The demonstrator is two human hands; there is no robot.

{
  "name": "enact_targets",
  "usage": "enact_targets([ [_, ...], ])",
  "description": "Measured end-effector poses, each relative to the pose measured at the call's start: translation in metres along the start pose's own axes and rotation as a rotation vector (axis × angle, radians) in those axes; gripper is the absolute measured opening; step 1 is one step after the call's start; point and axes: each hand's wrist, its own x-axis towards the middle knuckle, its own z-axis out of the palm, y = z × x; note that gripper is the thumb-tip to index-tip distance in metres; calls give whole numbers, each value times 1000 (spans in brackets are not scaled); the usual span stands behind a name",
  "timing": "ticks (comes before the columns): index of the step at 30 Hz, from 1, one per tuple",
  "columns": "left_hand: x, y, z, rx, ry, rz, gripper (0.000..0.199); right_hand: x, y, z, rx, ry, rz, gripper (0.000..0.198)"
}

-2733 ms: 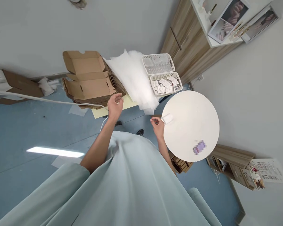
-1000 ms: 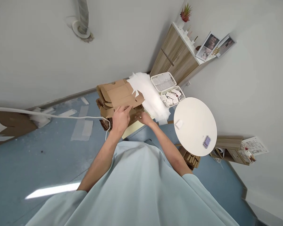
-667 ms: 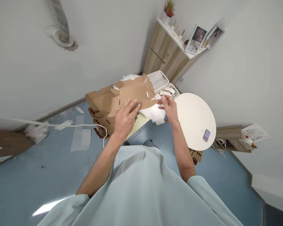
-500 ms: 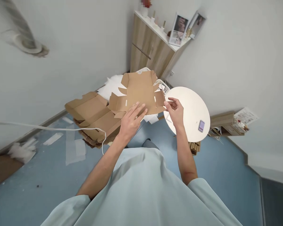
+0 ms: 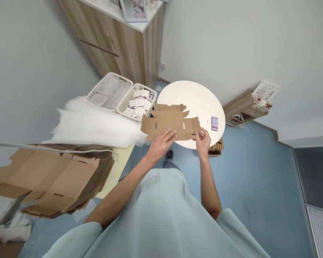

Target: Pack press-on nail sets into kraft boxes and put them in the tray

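A flat, unfolded cardboard box [image 5: 169,120] is held out in front of me, with side flaps, curved tabs and two narrow slots showing. My left hand [image 5: 161,145] lies on its near part, fingers stretched out across the board. At the near right corner, my right hand [image 5: 203,141] pinches the edge of a side flap between thumb and fingers. The far part of the box overlaps the white round table [image 5: 188,91]; whether it touches the tabletop I cannot tell.
Left is a stack of flattened cardboard boxes [image 5: 61,175], crossed by a white cable [image 5: 70,148]. White foam sheets [image 5: 83,122] lie beyond, beside a basket of clear packets [image 5: 110,91] and a basket of white packets [image 5: 137,104]. A phone [image 5: 214,123] rests on the round table.
My view has turned to the right, away from the stack. The cardboard box has come with my hands to the edge of the round table, and both baskets now show fully.
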Motion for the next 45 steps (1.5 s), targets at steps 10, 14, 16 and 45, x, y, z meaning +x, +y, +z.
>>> enact_targets([
  [10, 114, -21, 153, 81, -306, 87, 52, 122, 94, -76, 73, 72, 293, 45],
  [14, 132, -28, 211, 44, -398, 99, 49, 145, 134, -99, 60, 91, 406, 39],
  [16, 132, -32, 234, 32, -461, 98, 49, 151, 156, -107, 67, 99, 467, 36],
  [45, 77, -108, 266, 84, -781, -356, 64, 236, 226, -32, -675, -415, 331, 74],
])
